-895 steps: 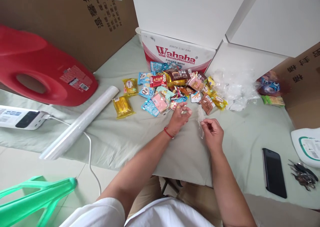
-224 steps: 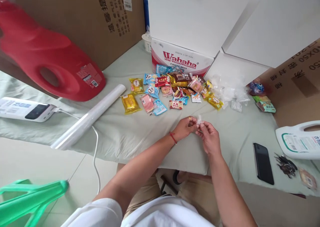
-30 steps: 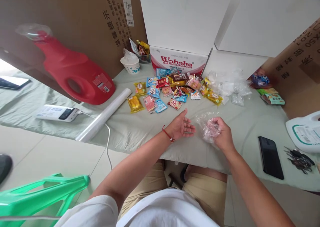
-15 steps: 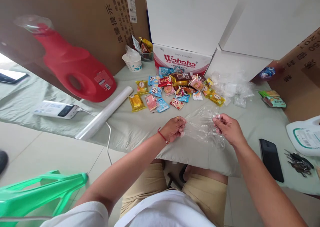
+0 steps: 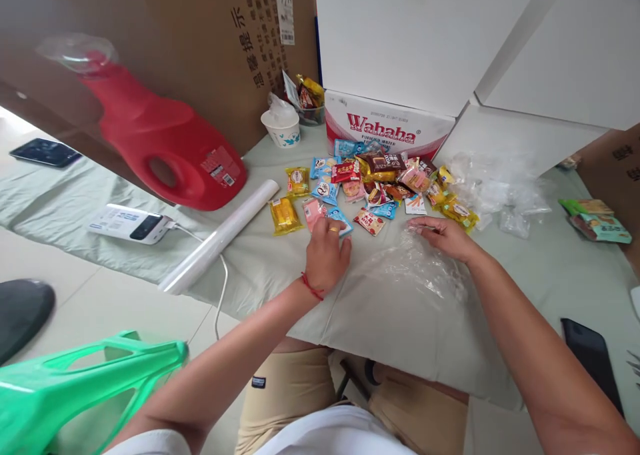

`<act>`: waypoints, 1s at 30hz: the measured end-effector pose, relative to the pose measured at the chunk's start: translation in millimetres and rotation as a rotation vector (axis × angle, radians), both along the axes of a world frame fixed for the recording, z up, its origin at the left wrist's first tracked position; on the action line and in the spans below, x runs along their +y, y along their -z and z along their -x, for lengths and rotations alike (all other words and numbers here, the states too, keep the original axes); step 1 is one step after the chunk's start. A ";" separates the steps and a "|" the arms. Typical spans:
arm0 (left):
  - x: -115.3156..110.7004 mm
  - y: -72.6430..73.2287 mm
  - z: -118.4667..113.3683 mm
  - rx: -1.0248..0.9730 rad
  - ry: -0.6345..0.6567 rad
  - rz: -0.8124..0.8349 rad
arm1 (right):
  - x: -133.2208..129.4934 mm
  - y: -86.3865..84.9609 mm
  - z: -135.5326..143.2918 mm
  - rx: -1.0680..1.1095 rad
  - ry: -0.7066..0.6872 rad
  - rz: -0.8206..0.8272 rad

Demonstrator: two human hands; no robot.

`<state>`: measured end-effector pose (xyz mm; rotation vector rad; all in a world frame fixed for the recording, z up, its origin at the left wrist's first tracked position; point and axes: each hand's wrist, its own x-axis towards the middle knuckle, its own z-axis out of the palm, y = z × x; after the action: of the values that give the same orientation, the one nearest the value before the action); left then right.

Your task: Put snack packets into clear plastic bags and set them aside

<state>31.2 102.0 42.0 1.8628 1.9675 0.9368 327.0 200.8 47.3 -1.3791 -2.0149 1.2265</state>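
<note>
My left hand (image 5: 327, 255) reaches over the front of a heap of wrapped snacks, palm down, thumb and fingers apart. Its fingertips are over a pink snack packet (image 5: 314, 209) and a blue-and-white snack packet (image 5: 341, 220), covering part of both; whether they touch is hard to tell. My right hand (image 5: 445, 236) pinches the upper edge of a clear plastic bag (image 5: 415, 268), which lies crumpled and limp on the cloth below it. A small red-and-cream packet (image 5: 370, 221) lies between my hands. Yellow packets (image 5: 457, 209) are just behind my right hand.
Crumpled clear bags (image 5: 500, 188) lie at the right, near a green snack pack (image 5: 595, 220). A Wahaha carton (image 5: 390, 125) backs the heap. Leftward are a plastic-film roll (image 5: 220, 238), a power bank (image 5: 131, 223) with cable, a red jug (image 5: 175, 148) and a paper cup (image 5: 281, 129).
My left hand has let go of the plastic bag and moved left and forward to the snacks. The bag has sunk onto the cloth, still held by my right hand. The view has shifted slightly.
</note>
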 end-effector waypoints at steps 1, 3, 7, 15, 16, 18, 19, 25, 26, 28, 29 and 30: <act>-3.6 -3.9 -4.6 -0.005 0.060 -0.063 | 1.2 -3.0 4.9 0.041 -0.030 0.045; -10.9 -10.4 -16.4 -0.022 0.298 -0.093 | 0.9 -10.7 13.4 0.114 -0.069 0.135; -20.4 -7.8 -43.1 -0.107 0.816 0.127 | 6.1 -19.1 23.1 0.190 -0.109 0.217; -13.5 29.3 -74.2 0.132 0.436 0.372 | 79.8 -4.4 30.2 -0.189 -0.251 -0.288; -14.0 33.2 -75.1 0.192 0.440 0.352 | 84.7 -6.3 27.6 -0.275 -0.217 -0.428; -16.5 39.6 -75.1 0.259 0.464 0.247 | 80.3 -14.1 19.8 -0.385 -0.087 -0.673; -17.9 42.0 -74.5 0.272 0.472 0.180 | 70.0 -18.9 15.4 -0.406 0.011 -0.767; -16.5 41.8 -75.2 0.281 0.525 0.111 | -55.1 -10.3 -10.1 -0.327 -0.200 -0.722; -15.5 40.3 -76.3 0.281 0.509 0.132 | -70.9 -0.1 -18.8 -0.325 -0.311 -0.671; -14.5 37.6 -78.7 0.289 0.466 0.168 | -87.6 22.2 -45.4 -0.387 -0.330 -0.636; -14.4 36.6 -79.8 0.299 0.448 0.184 | -89.0 31.9 -62.7 -0.437 -0.246 -0.653; -14.5 36.0 -80.7 0.312 0.431 0.199 | -87.0 39.3 -81.4 -0.495 -0.123 -0.676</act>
<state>112.0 87.5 5.9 2.2837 1.6255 0.3301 408.3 113.7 8.0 -1.2842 -2.5332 0.1652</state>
